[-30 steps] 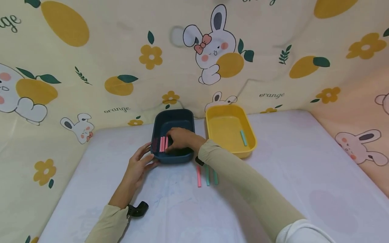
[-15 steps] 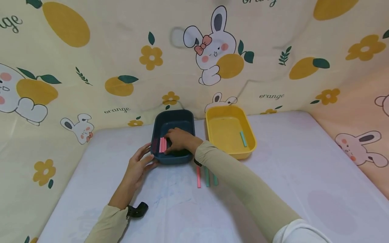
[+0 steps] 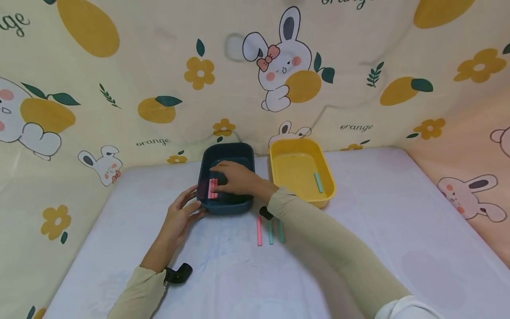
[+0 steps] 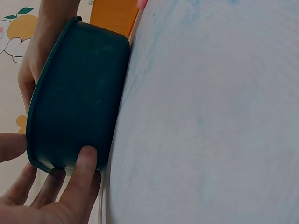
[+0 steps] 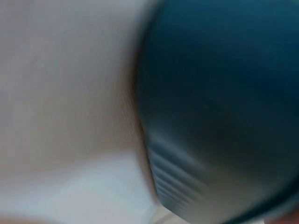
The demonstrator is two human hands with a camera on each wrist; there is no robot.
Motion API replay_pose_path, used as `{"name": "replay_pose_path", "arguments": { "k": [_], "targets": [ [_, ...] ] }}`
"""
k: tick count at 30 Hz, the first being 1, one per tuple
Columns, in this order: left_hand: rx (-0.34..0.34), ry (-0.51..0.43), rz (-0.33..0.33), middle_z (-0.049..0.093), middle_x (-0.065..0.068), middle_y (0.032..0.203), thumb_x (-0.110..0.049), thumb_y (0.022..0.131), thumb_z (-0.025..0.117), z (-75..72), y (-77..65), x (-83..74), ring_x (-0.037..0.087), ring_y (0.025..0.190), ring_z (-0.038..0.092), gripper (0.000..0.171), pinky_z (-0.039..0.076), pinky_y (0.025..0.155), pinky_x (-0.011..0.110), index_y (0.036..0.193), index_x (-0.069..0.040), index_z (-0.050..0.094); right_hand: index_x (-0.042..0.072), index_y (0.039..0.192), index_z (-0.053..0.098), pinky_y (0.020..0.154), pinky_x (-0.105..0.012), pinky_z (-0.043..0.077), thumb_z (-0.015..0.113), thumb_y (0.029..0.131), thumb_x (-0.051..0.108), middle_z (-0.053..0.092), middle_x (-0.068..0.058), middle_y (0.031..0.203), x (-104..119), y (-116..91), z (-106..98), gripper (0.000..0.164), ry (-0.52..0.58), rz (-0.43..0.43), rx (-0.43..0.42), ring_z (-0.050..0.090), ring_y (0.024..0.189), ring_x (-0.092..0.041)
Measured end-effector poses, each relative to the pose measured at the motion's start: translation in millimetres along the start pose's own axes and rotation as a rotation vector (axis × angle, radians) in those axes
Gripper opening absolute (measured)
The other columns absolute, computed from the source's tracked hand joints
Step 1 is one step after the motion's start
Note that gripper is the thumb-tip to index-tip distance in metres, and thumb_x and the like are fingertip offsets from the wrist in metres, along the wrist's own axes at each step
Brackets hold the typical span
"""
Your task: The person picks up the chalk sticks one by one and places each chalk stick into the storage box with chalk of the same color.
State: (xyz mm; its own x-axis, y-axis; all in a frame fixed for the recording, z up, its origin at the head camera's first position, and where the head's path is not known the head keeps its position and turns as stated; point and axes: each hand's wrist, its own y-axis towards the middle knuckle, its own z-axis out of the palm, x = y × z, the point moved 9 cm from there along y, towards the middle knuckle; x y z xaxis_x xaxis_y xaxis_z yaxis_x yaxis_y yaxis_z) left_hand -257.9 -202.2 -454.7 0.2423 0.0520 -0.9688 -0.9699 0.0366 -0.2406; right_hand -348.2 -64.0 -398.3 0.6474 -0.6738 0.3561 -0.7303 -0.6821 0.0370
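In the head view, my right hand is inside the dark blue bin, its thumb and fingers apart. Several pink chalk sticks lie side by side on the bin's floor, close to the thumb. My left hand rests on the bin's near left corner. The left wrist view shows the left fingers nearly straight against the end of the bin. The bin's outer wall fills much of the blurred right wrist view, where the chalk is hidden.
A yellow bin stands to the right, with one green chalk stick in it. One pink chalk stick and two green chalk sticks lie on the white-covered table, partly beneath the right forearm. A printed cloth hangs behind.
My right hand has moved a pink chalk stick left against the others in the blue bin, then spread its fingers away from it. The left hand stays at the bin's corner.
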Motion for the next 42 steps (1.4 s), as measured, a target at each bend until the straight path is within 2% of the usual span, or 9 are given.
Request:
{"name": "replay_pose_path", "arguments": {
  "k": [8,15,20,28,35,42],
  "targets": [
    [-0.015,0.006,-0.017,0.031,0.008,0.160,-0.011,0.103,0.050,-0.2,-1.1,-0.1,0.019,0.116,0.057,0.054,0.054,0.099,0.030,0.154,-0.022,0.035,0.020,0.148,0.048,0.117,-0.042,0.039,0.067,0.089,0.055,0.050,-0.003,0.149,-3,-34,-11,0.071,0.050,0.010,-0.003,0.045,0.138,-0.021],
    [-0.029,0.013,-0.027,0.031,0.008,0.161,-0.010,0.103,0.049,0.3,-1.9,-0.3,0.020,0.117,0.055,0.054,0.053,0.102,0.033,0.154,-0.022,0.035,0.023,0.148,0.048,0.117,-0.045,0.039,0.068,0.087,0.058,0.048,-0.001,0.150,-11,-63,-10,0.073,0.108,0.045,0.015,0.041,0.140,-0.022],
    [-0.038,0.008,-0.048,0.031,0.005,0.162,-0.009,0.103,0.049,0.6,-0.1,2.7,0.024,0.125,0.051,0.056,0.051,0.104,0.034,0.154,-0.025,0.036,0.027,0.149,0.046,0.116,-0.043,0.040,0.069,0.085,0.059,0.047,0.001,0.151,-17,-85,-11,0.075,0.137,0.081,0.000,0.041,0.140,-0.020],
    [-0.032,0.013,-0.016,0.033,0.008,0.160,-0.009,0.102,0.051,0.8,0.0,1.0,0.022,0.121,0.053,0.055,0.052,0.102,0.034,0.154,-0.023,0.037,0.027,0.149,0.045,0.114,-0.043,0.042,0.071,0.083,0.060,0.050,0.003,0.150,-19,-111,-16,0.078,0.165,0.068,-0.025,0.043,0.139,-0.019],
    [-0.037,0.011,-0.025,0.034,0.008,0.160,-0.010,0.103,0.050,1.1,-2.7,-0.6,0.022,0.120,0.053,0.054,0.047,0.109,0.041,0.153,-0.023,0.037,0.025,0.149,0.047,0.114,-0.043,0.043,0.073,0.083,0.058,0.051,0.005,0.149,-18,-131,-18,0.078,0.165,0.043,-0.043,0.044,0.138,-0.018],
    [-0.036,0.005,-0.026,0.034,0.007,0.159,-0.010,0.102,0.051,1.1,-1.0,0.4,0.023,0.122,0.053,0.054,0.048,0.108,0.040,0.153,-0.023,0.038,0.025,0.148,0.048,0.113,-0.043,0.043,0.070,0.083,0.062,0.052,0.005,0.148,-17,-152,-18,0.078,0.154,0.031,-0.038,0.045,0.138,-0.018]
  ]
}}
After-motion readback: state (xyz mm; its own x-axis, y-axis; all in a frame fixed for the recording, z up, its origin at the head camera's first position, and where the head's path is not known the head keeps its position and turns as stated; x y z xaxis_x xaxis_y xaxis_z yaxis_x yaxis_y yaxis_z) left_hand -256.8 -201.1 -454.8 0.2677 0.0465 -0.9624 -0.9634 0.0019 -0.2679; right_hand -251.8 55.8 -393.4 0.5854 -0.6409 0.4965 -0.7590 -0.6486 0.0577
